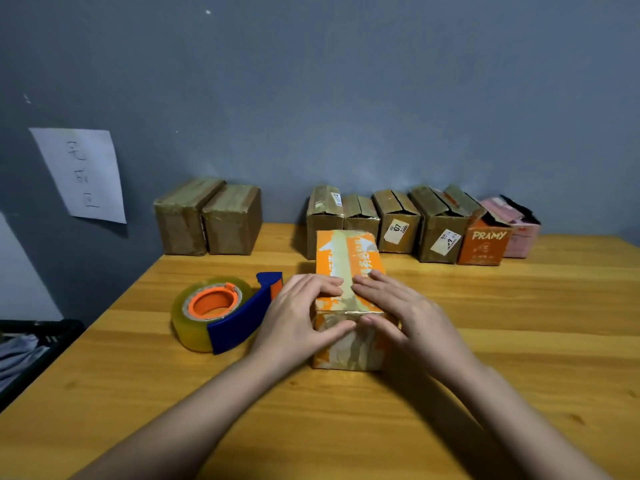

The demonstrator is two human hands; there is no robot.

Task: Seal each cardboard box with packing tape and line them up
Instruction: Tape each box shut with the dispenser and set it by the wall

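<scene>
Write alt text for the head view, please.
Both hands, left and right, press tape flat on an orange-and-white box on a wooden table. A tape dispenser lies to its left; two sealed boxes and six unsealed ones line the wall.

Perhaps a home packing corner: wooden table, grey wall, handwritten paper note

We see a smooth wooden table with a soft sheen. At its middle, the orange cardboard box looks glossy under clear tape. The tape dispenser is shiny blue plastic. Along the far edge, brown boxes look matt.
</scene>
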